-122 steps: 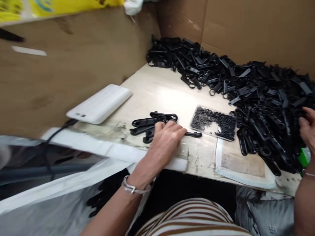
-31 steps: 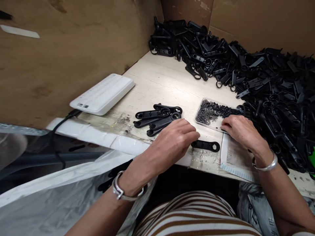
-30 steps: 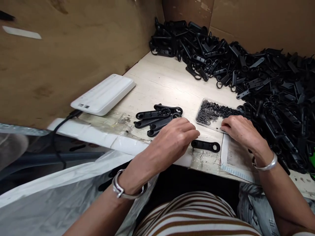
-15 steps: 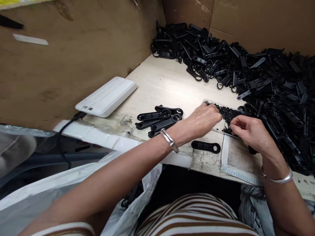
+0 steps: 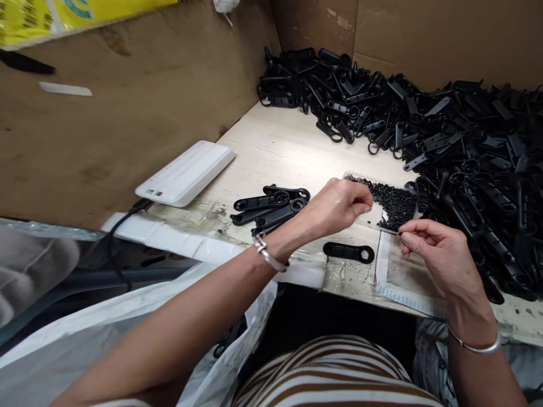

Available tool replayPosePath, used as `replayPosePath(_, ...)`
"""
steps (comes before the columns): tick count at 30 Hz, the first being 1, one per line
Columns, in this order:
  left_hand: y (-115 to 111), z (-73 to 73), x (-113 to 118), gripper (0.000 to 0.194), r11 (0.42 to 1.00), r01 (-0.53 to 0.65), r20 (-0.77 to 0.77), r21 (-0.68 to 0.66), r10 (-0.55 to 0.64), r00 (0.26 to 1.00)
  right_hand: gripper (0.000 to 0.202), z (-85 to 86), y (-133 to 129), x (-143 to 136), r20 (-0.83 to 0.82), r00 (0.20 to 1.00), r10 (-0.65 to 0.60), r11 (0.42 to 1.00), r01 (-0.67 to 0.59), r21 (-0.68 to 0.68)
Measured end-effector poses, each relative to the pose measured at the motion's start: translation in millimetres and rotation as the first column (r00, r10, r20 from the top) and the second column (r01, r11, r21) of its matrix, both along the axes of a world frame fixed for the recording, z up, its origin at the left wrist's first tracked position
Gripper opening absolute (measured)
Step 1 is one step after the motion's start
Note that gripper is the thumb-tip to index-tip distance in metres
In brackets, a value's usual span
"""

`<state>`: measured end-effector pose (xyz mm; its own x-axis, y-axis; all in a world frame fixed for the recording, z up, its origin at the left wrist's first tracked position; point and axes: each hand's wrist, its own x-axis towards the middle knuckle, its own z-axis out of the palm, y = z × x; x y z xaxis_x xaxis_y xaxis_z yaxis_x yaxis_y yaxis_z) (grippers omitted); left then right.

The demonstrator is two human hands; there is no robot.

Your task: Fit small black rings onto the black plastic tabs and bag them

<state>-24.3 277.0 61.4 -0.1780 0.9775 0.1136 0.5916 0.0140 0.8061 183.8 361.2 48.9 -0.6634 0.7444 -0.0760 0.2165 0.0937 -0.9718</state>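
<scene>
My left hand (image 5: 344,204) is closed in a pinch at the left side of a shallow clear tray (image 5: 360,223); whatever its fingertips hold is hidden. Small black pieces (image 5: 394,206) fill much of that tray. My right hand (image 5: 435,244) pinches a tiny dark piece (image 5: 400,232) between thumb and forefinger, just off the tray's front right corner. One flat black part with a ring end (image 5: 348,252) lies alone near the table's front edge. Left of it, several similar black parts (image 5: 271,206) are stacked loosely, partly behind my left forearm.
A big heap of black parts (image 5: 445,135) covers the back and right of the table (image 5: 271,141). On the left lies a white device (image 5: 186,172) with a black cable. Cardboard walls (image 5: 127,113) stand left and behind. A white bag (image 5: 106,316) hangs below the front edge.
Both hands have drawn back from the small pieces in the tray. My right hand has come toward the front edge, a tiny dark piece now showing at its fingertips. The camera view has shifted slightly.
</scene>
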Motion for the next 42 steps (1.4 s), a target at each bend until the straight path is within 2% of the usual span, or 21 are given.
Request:
replayPosePath(2, -14.9, -0.4, 4.3, 0.005, 0.999, -0.053, 0.34, 0.006, 0.048, 0.939, 0.018, -3.8, -6.6, -1.4, -0.038, 0.999, 0.027, 0.998, -0.03, -0.058)
replayPosePath(4, -28.1, -3.6, 11.7, 0.008, 0.995, -0.095, 0.567, -0.017, 0.088, 0.819, 0.018, -5.4, -13.5, -4.5, -0.089, 0.994, 0.055, 0.993, -0.064, -0.102)
replayPosePath(6, -38.5, -7.6, 20.3, 0.013, 0.991, -0.129, 0.675, -0.035, 0.119, 0.728, 0.016, -5.4, -20.1, -8.4, -0.131, 0.989, 0.066, 0.991, -0.08, -0.107)
replayPosePath(8, -45.5, -10.8, 28.2, 0.015, 0.988, -0.154, 0.727, -0.032, 0.128, 0.674, 0.013, -5.0, -25.8, -12.0, -0.148, 0.987, 0.059, 0.995, -0.071, -0.073)
replayPosePath(14, -52.8, -13.7, 40.1, 0.014, 0.983, -0.186, 0.787, 0.002, 0.113, 0.606, 0.007, -5.2, -35.7, -16.7, -0.145, 0.988, 0.048, 0.997, -0.038, 0.073)
replayPosePath(20, -54.4, -15.7, 42.6, 0.014, 0.986, -0.164, 0.821, 0.009, 0.086, 0.564, 0.005, -2.2, -41.7, -19.5, -0.093, 0.994, 0.049, 0.971, -0.025, 0.236)
replayPosePath(23, -54.4, -17.0, 43.2, 0.013, 0.985, -0.17, 0.816, 0.014, 0.087, 0.571, 0.006, -0.8, -43.7, -19.8, -0.055, 0.996, 0.067, 0.942, -0.045, 0.334)
replayPosePath(29, -55.9, -18.7, 44.5, 0.011, 0.986, -0.167, 0.815, 0.024, 0.077, 0.574, 0.008, -0.2, -46.8, -16.1, 0.0, 0.991, 0.137, 0.845, -0.117, 0.522)
replayPosePath(32, -57.0, -20.2, 45.1, 0.009, 0.982, -0.185, 0.782, 0.028, 0.093, 0.616, 0.007, -1.6, -47.7, -14.2, -0.007, 0.992, 0.129, 0.859, -0.108, 0.5)
replayPosePath(37, -57.5, -22.1, 45.7, 0.008, 0.98, -0.193, 0.764, 0.047, 0.09, 0.639, 0.005, -3.8, -47.7, -13.5, -0.048, 0.995, 0.086, 0.944, -0.066, 0.323)
replayPosePath(39, -57.5, -22.5, 46.2, 0.008, 0.981, -0.186, 0.772, 0.056, 0.076, 0.631, 0.004, -4.9, -47.5, -13.8, -0.055, 0.995, 0.086, 0.95, -0.065, 0.305)
replayPosePath(42, -57.6, -23.2, 47.0, 0.008, 0.982, -0.179, 0.774, 0.066, 0.063, 0.63, 0.004, -7.4, -47.2, -14.3, -0.048, 0.994, 0.1, 0.931, -0.076, 0.356)
